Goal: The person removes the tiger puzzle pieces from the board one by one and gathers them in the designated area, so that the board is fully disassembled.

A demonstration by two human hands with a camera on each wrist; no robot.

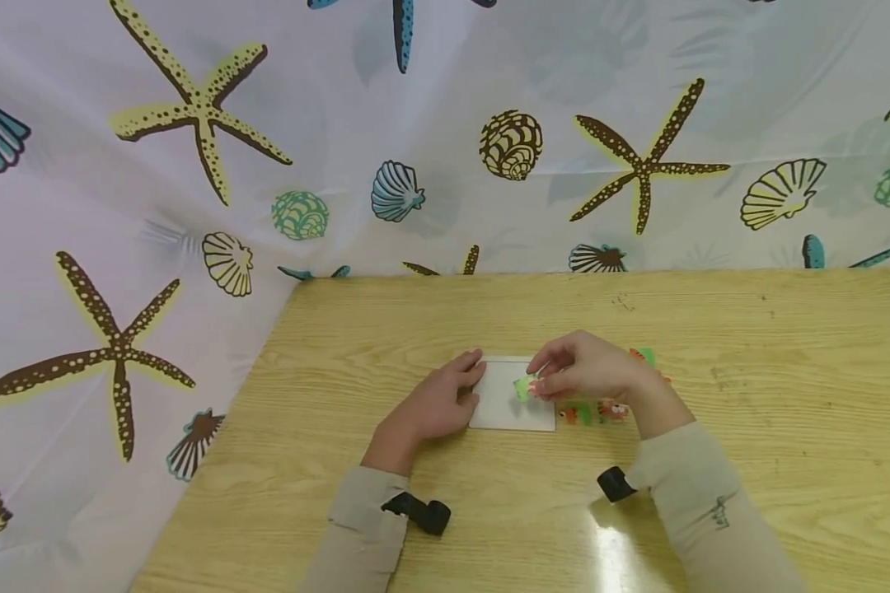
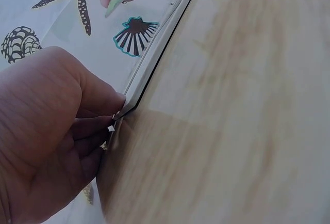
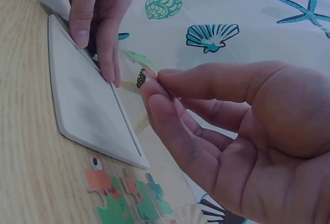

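Note:
A white, flat puzzle tray (image 1: 512, 416) with a raised rim lies on the table between the hands, no pieces visible inside it. My left hand (image 1: 445, 399) holds its left side, thumb and fingers at the rim. In the left wrist view the thumb (image 2: 114, 100) meets the tray's edge (image 2: 154, 61). Above the tray, my right hand (image 1: 589, 371) pinches a green and reddish puzzle piece (image 1: 522, 387) between thumb and fingertips. That piece (image 3: 136, 59) is tilted and partly covered by the fingers in the right wrist view.
Several loose puzzle pieces (image 1: 611, 410) with orange and green print lie right of the tray, some partly hidden under my right hand. A wooden table (image 1: 801, 395) carries everything. Behind it hangs a white cloth (image 1: 445, 107) with starfish and shells.

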